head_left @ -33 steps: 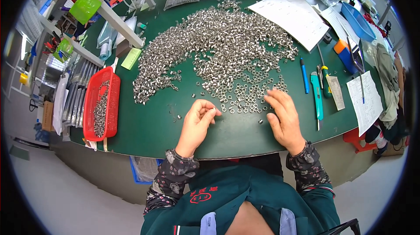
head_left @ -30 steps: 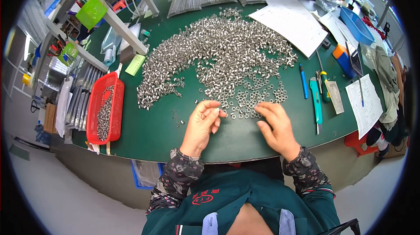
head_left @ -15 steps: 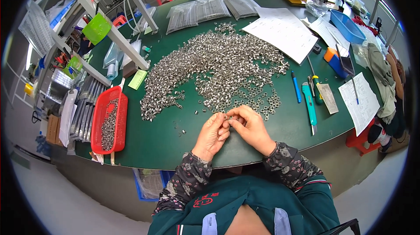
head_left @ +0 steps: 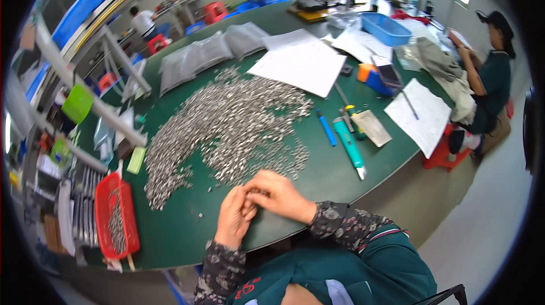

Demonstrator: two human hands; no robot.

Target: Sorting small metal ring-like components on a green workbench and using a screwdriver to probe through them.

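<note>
A big heap of small silvery metal parts point(head_left: 227, 123) is spread over the green table point(head_left: 187, 231). My left hand point(head_left: 234, 217) and my right hand point(head_left: 279, 196) are pressed together at the table's near edge, just below the heap. The fingers of both are curled around a few of the small metal parts point(head_left: 254, 192), which are mostly hidden between them.
A red basket point(head_left: 116, 220) with metal parts stands at the left. Blue and teal pens point(head_left: 347, 137) lie to the right, with white sheets point(head_left: 301, 64), a blue tray point(head_left: 386, 27) and bagged parts point(head_left: 198, 55) farther back. Another person point(head_left: 488, 72) sits at the far right.
My hands, earlier apart and flat at the heap's edge, have come together and closed around some parts. The view has swung toward the right.
</note>
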